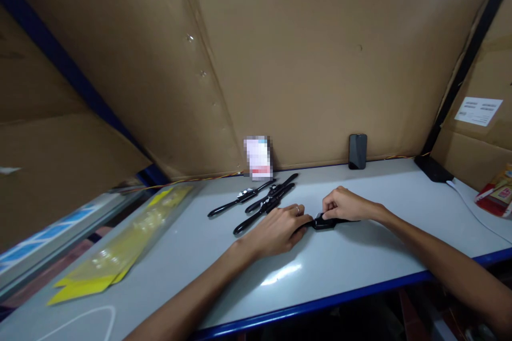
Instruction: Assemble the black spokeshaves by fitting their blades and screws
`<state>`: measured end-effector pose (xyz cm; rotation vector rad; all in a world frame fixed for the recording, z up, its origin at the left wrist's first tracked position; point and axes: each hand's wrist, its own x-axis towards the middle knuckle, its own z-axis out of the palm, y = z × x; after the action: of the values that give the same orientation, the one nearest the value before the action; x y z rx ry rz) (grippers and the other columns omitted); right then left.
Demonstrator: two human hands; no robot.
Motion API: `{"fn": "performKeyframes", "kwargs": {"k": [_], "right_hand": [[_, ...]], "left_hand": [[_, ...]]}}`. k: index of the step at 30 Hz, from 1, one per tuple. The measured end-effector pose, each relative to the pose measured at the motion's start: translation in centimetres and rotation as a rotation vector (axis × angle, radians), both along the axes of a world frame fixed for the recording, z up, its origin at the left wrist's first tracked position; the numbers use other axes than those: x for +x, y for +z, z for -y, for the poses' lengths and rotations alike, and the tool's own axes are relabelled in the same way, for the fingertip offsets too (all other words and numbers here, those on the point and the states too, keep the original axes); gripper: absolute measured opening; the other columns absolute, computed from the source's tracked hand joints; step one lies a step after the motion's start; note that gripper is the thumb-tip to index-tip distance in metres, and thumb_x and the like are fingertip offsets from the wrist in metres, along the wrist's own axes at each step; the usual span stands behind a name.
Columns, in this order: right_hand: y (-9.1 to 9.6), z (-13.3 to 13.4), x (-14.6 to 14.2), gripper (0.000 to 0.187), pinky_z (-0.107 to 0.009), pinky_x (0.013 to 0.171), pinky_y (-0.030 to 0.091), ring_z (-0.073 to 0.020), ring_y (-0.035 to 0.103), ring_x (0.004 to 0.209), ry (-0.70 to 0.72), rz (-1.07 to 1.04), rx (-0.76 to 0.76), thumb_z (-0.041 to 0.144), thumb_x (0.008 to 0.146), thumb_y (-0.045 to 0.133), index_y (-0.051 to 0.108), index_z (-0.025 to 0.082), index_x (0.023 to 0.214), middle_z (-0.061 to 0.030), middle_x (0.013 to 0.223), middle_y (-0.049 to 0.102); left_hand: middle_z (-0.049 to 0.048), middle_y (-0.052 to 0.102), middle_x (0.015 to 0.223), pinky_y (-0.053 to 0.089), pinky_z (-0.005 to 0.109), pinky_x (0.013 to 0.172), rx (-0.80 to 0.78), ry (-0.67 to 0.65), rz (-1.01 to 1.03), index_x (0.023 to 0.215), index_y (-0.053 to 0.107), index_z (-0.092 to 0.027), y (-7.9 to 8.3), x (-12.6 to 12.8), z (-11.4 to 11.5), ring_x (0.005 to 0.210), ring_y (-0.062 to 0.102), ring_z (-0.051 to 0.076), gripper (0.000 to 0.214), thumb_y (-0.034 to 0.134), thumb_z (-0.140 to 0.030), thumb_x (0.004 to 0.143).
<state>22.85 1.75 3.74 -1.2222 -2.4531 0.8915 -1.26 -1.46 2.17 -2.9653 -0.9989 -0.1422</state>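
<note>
A black spokeshave [325, 225] with a bright metal part at its middle lies low over the white table. My left hand [280, 230], wearing a ring, is closed on its left handle. My right hand [349, 204] pinches at the metal part in the middle, its fingertips partly hiding what they grip. The right handle shows beneath that hand. Just beyond my left hand lie several more black spokeshaves: one [242, 197] sits apart at the left, while others [269, 204] overlap in a small pile.
Clear plastic sleeves with yellow card [120, 250] lie at the left. Against the cardboard wall [312, 64] lean a phone [357, 152] and a blurred-out card [258, 157]. A flat black device [434, 169] with a white cable and a red packet [496, 194] are at the right.
</note>
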Motion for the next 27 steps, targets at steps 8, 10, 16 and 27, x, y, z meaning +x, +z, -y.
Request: {"fn": "performKeyframes", "kwargs": {"k": [8,10,16,27], "right_hand": [[0.2,-1.3,0.8,0.016,-0.025,0.059,0.030,-0.0124,0.049,0.060,-0.133,-0.013,0.184,0.028,0.087,0.067,0.073,0.017,0.076,0.0011,0.063,0.062],[0.7,-2.2,1.8,0.024,-0.026,0.061,0.030,-0.0134,0.050,0.061,-0.241,0.012,0.298,0.030,0.092,0.062,0.072,0.016,0.075,-0.0007,0.063,0.063],[1.9,-4.4,6.0,0.029,-0.030,0.060,0.026,-0.0214,0.063,0.072,-0.501,0.371,0.471,0.026,0.096,0.056,0.071,0.017,0.073,-0.0111,0.077,0.072],[-0.3,-5.9,7.3,0.023,-0.027,0.064,0.038,-0.0226,0.066,0.083,-0.274,0.364,0.242,0.014,0.080,0.066,0.078,0.019,0.098,-0.0099,0.095,0.076]], "left_hand": [[0.0092,0.062,0.098,0.047,0.034,0.070,-0.012,-0.021,0.050,0.117,0.067,-0.019,-0.4,-0.1,-0.2,0.083,0.062,0.022,0.030,0.045,-0.019,0.097],[0.0095,0.063,0.098,0.047,0.034,0.070,-0.015,-0.020,0.049,0.118,0.067,-0.019,-0.4,-0.1,-0.2,0.084,0.063,0.023,0.030,0.045,-0.019,0.097],[0.0103,0.063,0.102,0.048,0.035,0.071,-0.013,0.004,0.030,0.121,0.067,-0.019,-0.6,-0.3,-0.3,0.085,0.064,0.023,0.032,0.044,-0.019,0.098],[0.0109,0.064,0.104,0.048,0.035,0.071,-0.024,0.008,-0.011,0.123,0.066,-0.019,-0.4,-0.2,-0.3,0.086,0.065,0.024,0.035,0.041,-0.020,0.098]]}}
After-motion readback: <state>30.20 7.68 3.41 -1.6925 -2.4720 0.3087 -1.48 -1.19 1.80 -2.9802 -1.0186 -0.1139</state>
